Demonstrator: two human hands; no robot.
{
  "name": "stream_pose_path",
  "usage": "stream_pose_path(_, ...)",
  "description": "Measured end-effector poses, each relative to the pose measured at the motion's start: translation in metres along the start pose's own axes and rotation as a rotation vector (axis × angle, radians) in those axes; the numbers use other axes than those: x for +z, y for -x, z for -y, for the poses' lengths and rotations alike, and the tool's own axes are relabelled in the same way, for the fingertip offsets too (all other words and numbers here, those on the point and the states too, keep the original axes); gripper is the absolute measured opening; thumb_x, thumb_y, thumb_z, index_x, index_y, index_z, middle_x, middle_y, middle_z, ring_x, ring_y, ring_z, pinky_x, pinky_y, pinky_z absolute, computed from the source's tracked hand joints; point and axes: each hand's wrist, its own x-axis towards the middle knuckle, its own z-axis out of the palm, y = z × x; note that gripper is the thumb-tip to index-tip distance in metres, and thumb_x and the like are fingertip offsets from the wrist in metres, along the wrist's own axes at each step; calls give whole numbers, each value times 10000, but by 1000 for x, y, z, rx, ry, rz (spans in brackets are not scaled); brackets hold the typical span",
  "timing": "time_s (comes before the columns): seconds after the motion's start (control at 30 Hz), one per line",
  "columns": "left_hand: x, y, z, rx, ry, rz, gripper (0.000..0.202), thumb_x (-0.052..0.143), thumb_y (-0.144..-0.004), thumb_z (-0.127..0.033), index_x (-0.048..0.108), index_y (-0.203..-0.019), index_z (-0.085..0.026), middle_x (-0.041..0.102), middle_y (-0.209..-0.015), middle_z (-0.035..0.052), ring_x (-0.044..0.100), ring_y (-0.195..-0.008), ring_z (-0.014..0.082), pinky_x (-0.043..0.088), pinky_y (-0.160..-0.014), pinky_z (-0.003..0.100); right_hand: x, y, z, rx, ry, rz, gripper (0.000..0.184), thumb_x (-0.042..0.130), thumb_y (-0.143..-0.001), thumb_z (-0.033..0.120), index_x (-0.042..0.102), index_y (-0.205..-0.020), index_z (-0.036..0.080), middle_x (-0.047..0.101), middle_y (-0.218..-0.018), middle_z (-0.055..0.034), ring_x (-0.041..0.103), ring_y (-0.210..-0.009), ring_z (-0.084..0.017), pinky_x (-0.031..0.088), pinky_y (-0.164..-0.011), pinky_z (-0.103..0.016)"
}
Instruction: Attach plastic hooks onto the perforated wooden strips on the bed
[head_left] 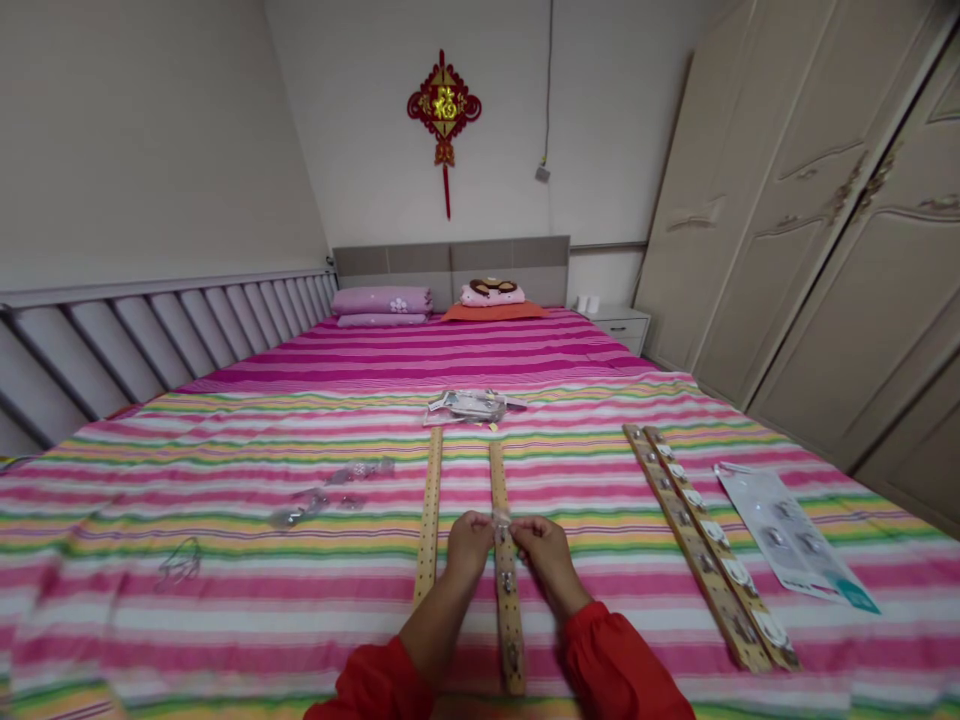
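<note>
A long wooden strip with holes [509,618] lies lengthwise before me, with small shiny metal pieces [507,582] along its near half. My left hand [469,545] is closed in a pinch at the strip's left edge. From the right side, my right hand [546,552] pinches at the same spot. Between the fingertips shows a small, pale, see-through bit [501,516], too small to name. To the left of my left hand lies a second holed wooden strip [429,510] with no metal pieces visible on it.
At right lie two strips [679,520] bearing metal and white pieces, beside a blister pack [787,540]. Clear plastic packaging [472,405] sits beyond the strips. Small plastic-wrapped pieces [322,500] and a thin wire-like tangle [180,562] lie left on the striped bedsheet [247,640].
</note>
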Motion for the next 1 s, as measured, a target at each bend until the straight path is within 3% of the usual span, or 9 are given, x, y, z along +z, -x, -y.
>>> stream_pose_path(0.4,2,-6,15,9,-12,-62,134,593,-572,-65,523,-544,-175,517,-469,-62,516,-506,106,377,-526,205,-3,-3,-12,-88,39,-12,217,708,-552,326,665,-688,162,516,-435,67,427,-387,-97,342,-404,-228)
stream_pose_path(0.6,2,-6,19,20,-12,-18,195,566,-607,-41,684,-710,-155,634,-602,-19,568,-606,117,430,-608,211,-8,-8,-19,-185,128,26,341,688,-580,349,737,-867,171,725,-747,-60,625,-686,-223,502,-635,-339)
stream_pose_path(0.77,2,-7,19,-18,-17,31,261,563,-651,-56,719,-848,-126,682,-699,21,578,-633,129,445,-633,234,-10,-13,-24,-231,257,41,334,626,-640,373,749,-890,188,745,-911,-100,659,-858,-283,505,-802,-419)
stream_pose_path(0.9,4,-4,12,-60,-1,90,257,605,-640,-79,725,-862,-129,677,-664,13,581,-624,129,452,-628,235,-10,-10,-19,-211,250,51,340,647,-629,383,748,-883,182,746,-887,-92,658,-839,-278,508,-785,-403)
stream_pose_path(1.0,-7,-2,2,-91,5,145,293,640,-622,-121,723,-903,-136,623,-559,-15,549,-543,117,434,-557,228,-12,-2,-14,-152,176,52,439,674,-635,398,711,-1000,158,732,-784,-65,641,-702,-230,507,-656,-344)
